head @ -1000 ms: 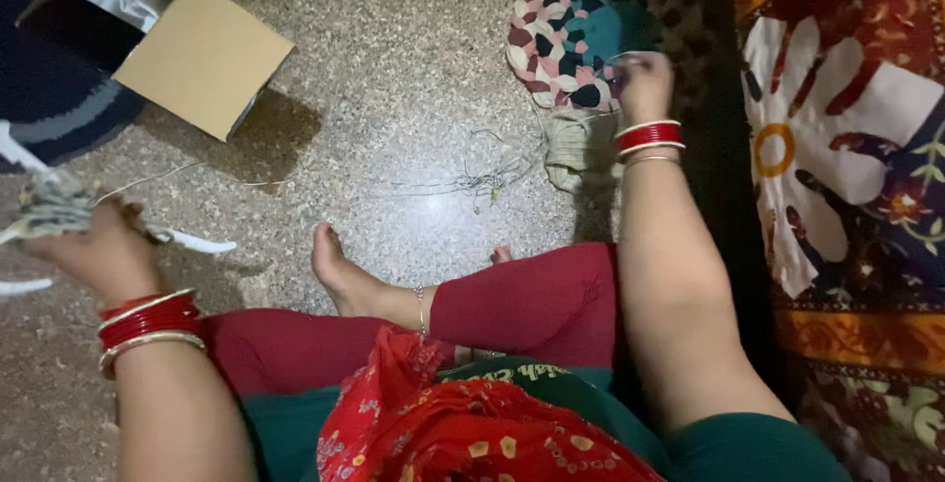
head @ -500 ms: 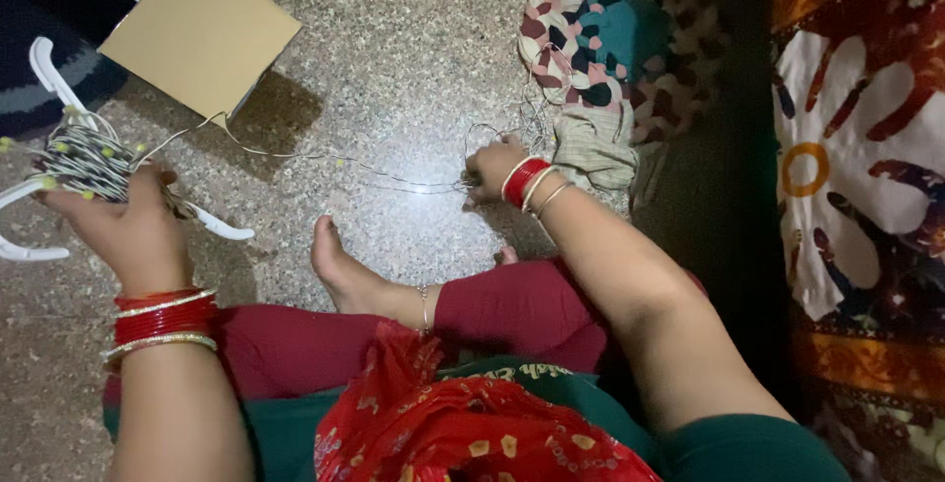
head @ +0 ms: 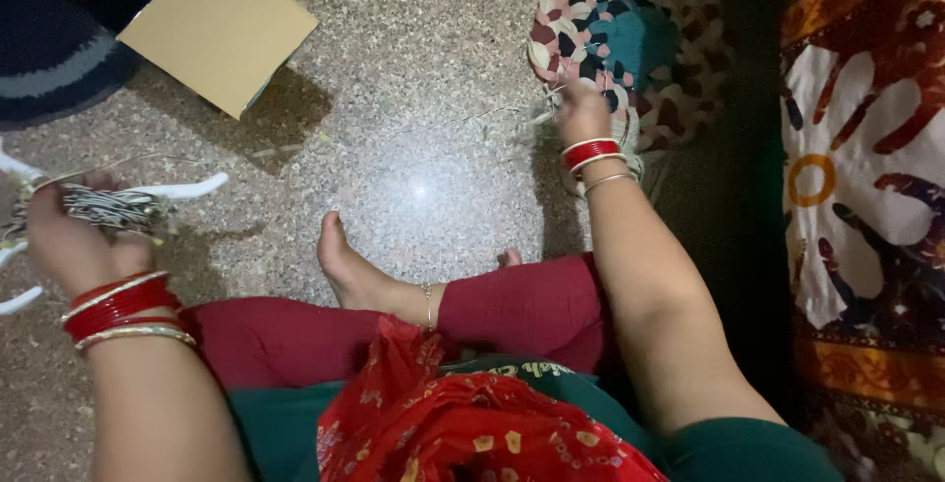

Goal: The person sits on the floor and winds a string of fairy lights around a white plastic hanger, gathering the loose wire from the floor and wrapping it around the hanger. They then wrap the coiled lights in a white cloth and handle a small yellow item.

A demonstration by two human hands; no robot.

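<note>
My left hand (head: 64,236) grips a white plastic frame (head: 187,188) with a thin light-coloured wire wound around its middle in a bundle (head: 108,206). From that bundle the wire (head: 433,123) runs across the speckled floor to my right hand (head: 583,108), which pinches it near the edge of a round braided mat (head: 630,39). Under my right wrist lies a small checked cloth, mostly hidden. Both wrists wear red and silver bangles. I sit cross-legged with one bare foot (head: 345,270) forward.
A cardboard box (head: 221,24) stands at the upper left beside a dark rug (head: 49,59). A patterned red, white and orange cloth (head: 866,167) hangs along the right side. Speckled stone floor (head: 423,196) lies between my hands.
My right hand has moved from the floor's middle up to the braided mat, pulling the wire taut. The left hand has dropped lower and turned the frame flatter.
</note>
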